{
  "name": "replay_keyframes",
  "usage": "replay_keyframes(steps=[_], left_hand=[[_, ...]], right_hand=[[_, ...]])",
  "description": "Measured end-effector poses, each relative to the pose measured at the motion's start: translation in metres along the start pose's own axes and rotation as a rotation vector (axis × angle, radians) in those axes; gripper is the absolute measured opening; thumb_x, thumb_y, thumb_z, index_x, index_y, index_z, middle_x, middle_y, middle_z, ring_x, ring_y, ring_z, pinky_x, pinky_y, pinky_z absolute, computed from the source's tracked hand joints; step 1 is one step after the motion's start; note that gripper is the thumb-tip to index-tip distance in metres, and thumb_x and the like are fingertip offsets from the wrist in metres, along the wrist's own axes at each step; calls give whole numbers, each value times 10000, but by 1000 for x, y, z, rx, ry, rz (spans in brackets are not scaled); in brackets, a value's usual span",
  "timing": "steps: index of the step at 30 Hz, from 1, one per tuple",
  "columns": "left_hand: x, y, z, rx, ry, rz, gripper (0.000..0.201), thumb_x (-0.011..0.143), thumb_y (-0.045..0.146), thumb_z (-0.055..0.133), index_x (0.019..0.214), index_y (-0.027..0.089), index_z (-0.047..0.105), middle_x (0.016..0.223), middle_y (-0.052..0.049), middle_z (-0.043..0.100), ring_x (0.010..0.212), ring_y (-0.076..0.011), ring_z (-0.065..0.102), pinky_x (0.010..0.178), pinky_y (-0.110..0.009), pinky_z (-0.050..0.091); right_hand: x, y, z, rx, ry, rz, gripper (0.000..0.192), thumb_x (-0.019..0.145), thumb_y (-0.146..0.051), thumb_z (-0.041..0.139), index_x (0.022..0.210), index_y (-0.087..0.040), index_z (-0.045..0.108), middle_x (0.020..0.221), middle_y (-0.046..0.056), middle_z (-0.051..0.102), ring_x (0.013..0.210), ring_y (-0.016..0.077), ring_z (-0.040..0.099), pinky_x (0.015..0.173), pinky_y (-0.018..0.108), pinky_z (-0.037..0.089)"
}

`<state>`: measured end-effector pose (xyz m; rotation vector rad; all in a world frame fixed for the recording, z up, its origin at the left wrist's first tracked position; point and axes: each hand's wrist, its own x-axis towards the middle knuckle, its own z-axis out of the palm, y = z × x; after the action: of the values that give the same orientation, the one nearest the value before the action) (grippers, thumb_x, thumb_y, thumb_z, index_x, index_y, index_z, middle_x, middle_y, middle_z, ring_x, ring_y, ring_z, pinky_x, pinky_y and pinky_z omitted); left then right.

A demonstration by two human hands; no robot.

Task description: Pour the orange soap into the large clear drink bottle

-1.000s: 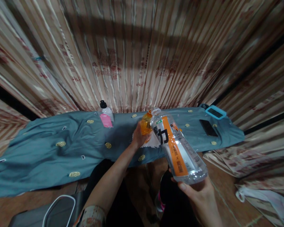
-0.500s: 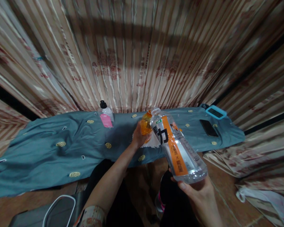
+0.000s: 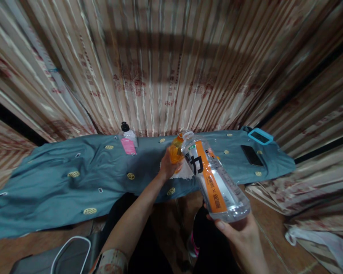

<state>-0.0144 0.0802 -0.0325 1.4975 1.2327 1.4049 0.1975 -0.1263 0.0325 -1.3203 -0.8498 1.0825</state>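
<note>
Clear bottle (image 3: pixel 214 179): clasped at its base by the right hand (image 3: pixel 242 236), tilted, open neck at the orange bottle (image 3: pixel 175 150). Orange bottle: clamped by the left hand (image 3: pixel 167 165), mid near edge of the blue cloth (image 3: pixel 60 182). Pouring step judged underway; steady mouth alignment needed.

Bottles, three: one large clear bottle with an orange label (image 3: pixel 214 179), one small orange bottle (image 3: pixel 175 151), one small bottle with a black cap and pink label (image 3: pixel 128 137). Phones, two: one black phone (image 3: pixel 252 155), one phone in a light-blue case (image 3: pixel 260 136). Hands, two: left hand (image 3: pixel 167 166), right hand (image 3: pixel 240 232). One blue patterned cloth (image 3: pixel 60 182). One striped curtain (image 3: pixel 160 68) behind
</note>
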Motion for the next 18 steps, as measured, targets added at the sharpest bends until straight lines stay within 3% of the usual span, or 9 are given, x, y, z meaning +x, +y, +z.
replay_keyframes(steps=[6, 18], left_hand=[[0, 0, 0, -17, -11, 2, 667, 682, 215, 860, 1291, 230, 588, 1206, -64, 739, 1071, -264, 716, 991, -416, 575], [0, -4, 1, 12, -3, 29, 663, 681, 191, 847, 1289, 225, 583, 1185, -50, 741, 1034, -248, 720, 981, -426, 592]], right_hand=[[0, 2, -1, -8, -26, -8, 784, 579, -374, 1018, 1225, -228, 598, 1018, 87, 849, 899, 285, 832, 800, 348, 671], [0, 0, -1, -18, 4, -9, 759, 551, -385, 1025, 1174, -247, 615, 987, 55, 844, 897, 275, 827, 806, 343, 667]])
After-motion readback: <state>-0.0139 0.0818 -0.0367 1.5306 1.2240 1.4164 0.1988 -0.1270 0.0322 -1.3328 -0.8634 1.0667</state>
